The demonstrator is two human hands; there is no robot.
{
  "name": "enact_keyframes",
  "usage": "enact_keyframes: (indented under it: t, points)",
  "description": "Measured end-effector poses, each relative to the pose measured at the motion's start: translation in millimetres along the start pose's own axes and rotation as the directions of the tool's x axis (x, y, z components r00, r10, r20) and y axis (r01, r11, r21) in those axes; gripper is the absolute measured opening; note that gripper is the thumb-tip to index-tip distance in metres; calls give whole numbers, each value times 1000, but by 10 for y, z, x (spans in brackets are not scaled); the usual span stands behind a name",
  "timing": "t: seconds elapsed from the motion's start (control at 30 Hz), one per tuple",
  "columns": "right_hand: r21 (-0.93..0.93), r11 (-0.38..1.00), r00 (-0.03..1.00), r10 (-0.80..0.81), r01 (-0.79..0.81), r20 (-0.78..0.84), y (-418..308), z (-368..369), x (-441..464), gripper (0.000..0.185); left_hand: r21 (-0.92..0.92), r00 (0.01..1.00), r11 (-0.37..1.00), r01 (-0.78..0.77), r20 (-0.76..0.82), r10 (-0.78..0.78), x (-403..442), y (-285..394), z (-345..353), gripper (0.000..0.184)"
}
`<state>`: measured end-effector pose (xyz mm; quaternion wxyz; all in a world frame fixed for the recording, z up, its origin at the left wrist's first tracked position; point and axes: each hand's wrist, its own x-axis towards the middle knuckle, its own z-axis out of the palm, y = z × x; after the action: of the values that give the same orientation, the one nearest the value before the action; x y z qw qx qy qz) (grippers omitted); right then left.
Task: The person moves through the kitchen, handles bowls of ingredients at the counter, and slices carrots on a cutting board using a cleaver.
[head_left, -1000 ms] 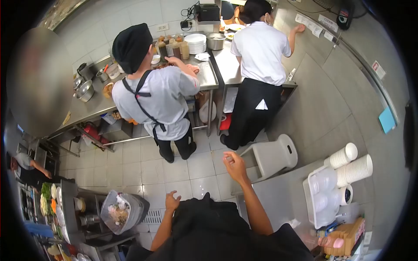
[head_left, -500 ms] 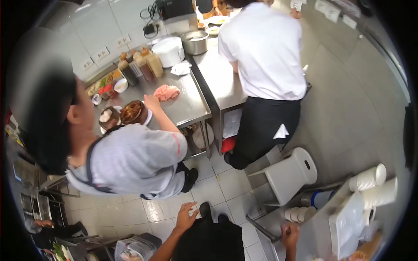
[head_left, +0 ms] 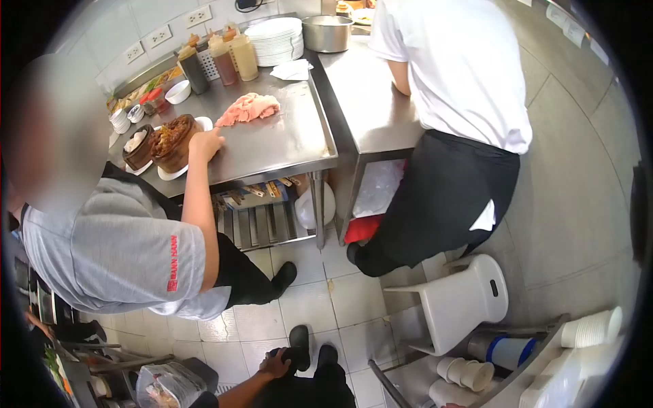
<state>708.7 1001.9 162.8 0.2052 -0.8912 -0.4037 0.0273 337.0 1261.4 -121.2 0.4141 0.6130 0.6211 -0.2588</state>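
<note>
My left hand (head_left: 274,365) hangs low at the bottom centre, beside my dark trousers and black shoes (head_left: 298,338). Its fingers are loosely bent and apart, and I see nothing held in them. Of my right hand (head_left: 453,406) only a sliver shows at the bottom edge, below the stacked cups (head_left: 466,372) on the right-hand shelf; its fingers are hidden.
A co-worker in a grey shirt (head_left: 129,238) has a hand by a steamer basket of food (head_left: 178,151) on the steel table (head_left: 272,146), near a pink cloth (head_left: 248,109). Another person in white (head_left: 456,75) faces away. A white stool (head_left: 459,299) stands at right.
My view has shifted closer to the steel table. My left hand has dropped lower and leftward; my right hand has nearly left the view. The grey-shirted co-worker's hand is now by the basket, away from the cloth.
</note>
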Motion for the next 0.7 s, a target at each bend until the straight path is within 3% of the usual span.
enact_keyframes:
  t: [0.1,0.23,0.3,0.37,0.43,0.47,0.53,0.57,0.7]
  points:
    - [-47,993,992,-109,106,-59,182,80,-57,12,15,999,1000,26,36,-27,-134,35,1,71]
    - [-93,991,995,-98,95,-34,175,52,-61,9,172,997,982,-72,-17,76,-603,-9,187,67]
    - [-55,997,998,-54,51,-43,124,82,-61,8,223,936,913,-341,-14,353,-911,31,299,64]
    - [-19,1000,998,-14,12,-55,95,96,-38,8,199,879,857,-476,125,460,-1121,73,491,68]
    - [-10,999,999,40,-40,-2,116,84,-79,7,104,780,833,-544,429,456,-1344,196,593,75]
    - [-11,999,999,34,-34,4,190,158,-88,7,98,781,836,-540,428,455,-1461,251,664,75]
    - [80,996,998,-27,30,-50,321,301,-97,8,230,720,829,-511,640,266,-1716,328,828,97]
    - [76,996,998,-35,38,-44,354,308,-88,8,206,708,848,-488,662,247,-1845,363,840,77]
    - [51,998,999,-36,36,6,351,270,-79,8,121,742,905,-408,621,252,-2059,253,655,71]
